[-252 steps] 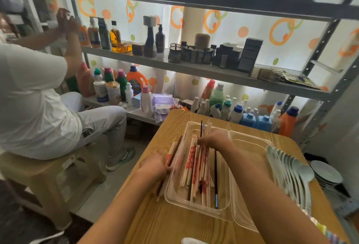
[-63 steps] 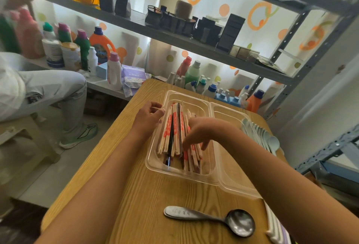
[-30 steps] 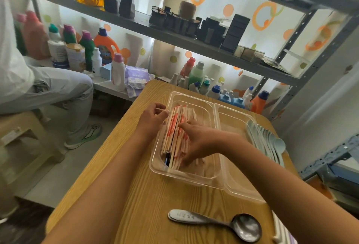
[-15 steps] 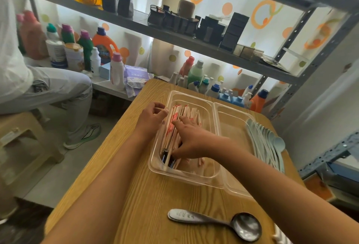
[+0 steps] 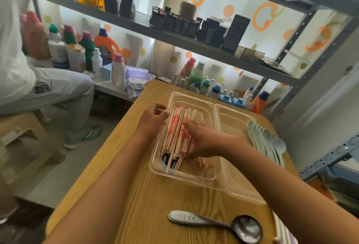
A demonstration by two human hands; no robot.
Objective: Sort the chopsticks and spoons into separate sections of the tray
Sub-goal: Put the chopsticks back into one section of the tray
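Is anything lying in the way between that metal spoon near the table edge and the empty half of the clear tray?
Nothing visible lies between them. The shiny metal spoon sits on bare wooden table just in front of the clear plastic tray, whose right section is empty. Only the tray's low rim and the person's right forearm above cross that path.

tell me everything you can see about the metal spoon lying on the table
The metal spoon is silvery and shiny, with a round, deep bowl and a broad, flat handle that carries faint embossed marks. It lies flat, bowl up, on the wooden table, handle pointing left and bowl to the right. It sits nearer the person than the clear tray, apart from it, and neither hand touches it.
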